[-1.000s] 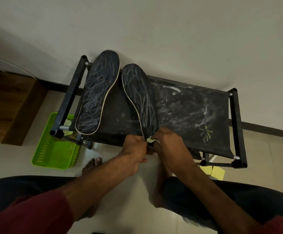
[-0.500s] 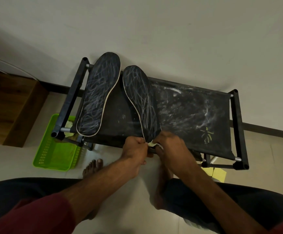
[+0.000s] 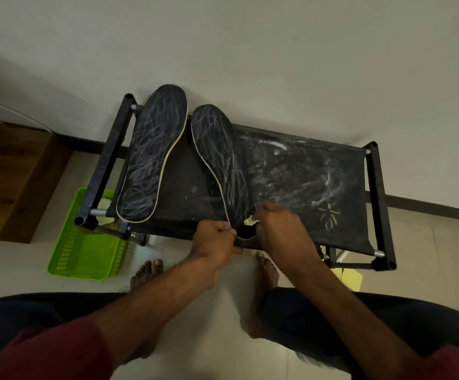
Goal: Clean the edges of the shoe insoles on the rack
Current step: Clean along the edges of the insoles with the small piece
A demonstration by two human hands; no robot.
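The left hand (image 3: 214, 238) pinched the heel rim of the insole (image 3: 223, 165), which lay on the rack (image 3: 372, 198); the right hand (image 3: 281, 229) gripped a small pale wad (image 3: 249, 221) against that edge (heel end); drawing the wad steadily along the rim, heel braced, seemed advisable.

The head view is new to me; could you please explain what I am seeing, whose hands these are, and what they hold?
There is no machine here. A camera worn on the person's head looks down at their own arms. A black rack stands against the wall, its fabric top smeared with white marks. Two dark insoles lie on it: the far-left insole, which nobody touches, and the middle insole. The left hand pinches the middle insole's heel edge, and the right hand holds a small pale wad against that edge. A green basket sits on the floor.
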